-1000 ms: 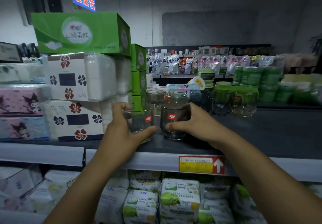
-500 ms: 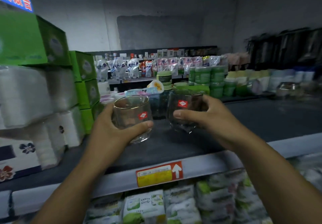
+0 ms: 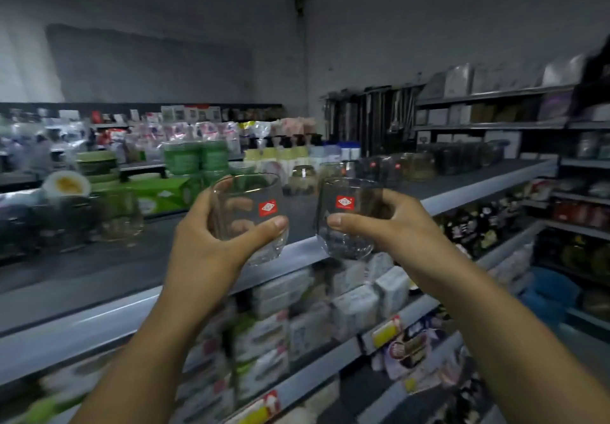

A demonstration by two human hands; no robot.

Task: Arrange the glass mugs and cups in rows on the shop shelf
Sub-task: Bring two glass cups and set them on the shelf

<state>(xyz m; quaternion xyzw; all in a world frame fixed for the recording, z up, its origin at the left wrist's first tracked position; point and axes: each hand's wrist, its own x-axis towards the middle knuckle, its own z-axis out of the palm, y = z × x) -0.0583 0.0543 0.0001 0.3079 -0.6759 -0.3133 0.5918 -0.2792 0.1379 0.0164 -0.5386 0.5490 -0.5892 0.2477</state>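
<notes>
Forearms stretched forward; left hand (image 3: 204, 248) grips left clear glass cup (image 3: 251, 192), right hand (image 3: 396, 225) grips right clear glass cup (image 3: 345, 202), thumbs nearside

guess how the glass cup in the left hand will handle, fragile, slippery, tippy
Probably fragile: the left cup is clear glass held close beside the right cup, so a knock could chip it. Likely slippery: smooth walls, gripped by the left hand. Its rounded base may rock if nudged.

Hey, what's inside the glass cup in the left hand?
The glass cup looks empty: only the fingers of the left hand show through its clear wall from behind. The thumb hides part of its lower front.
</notes>
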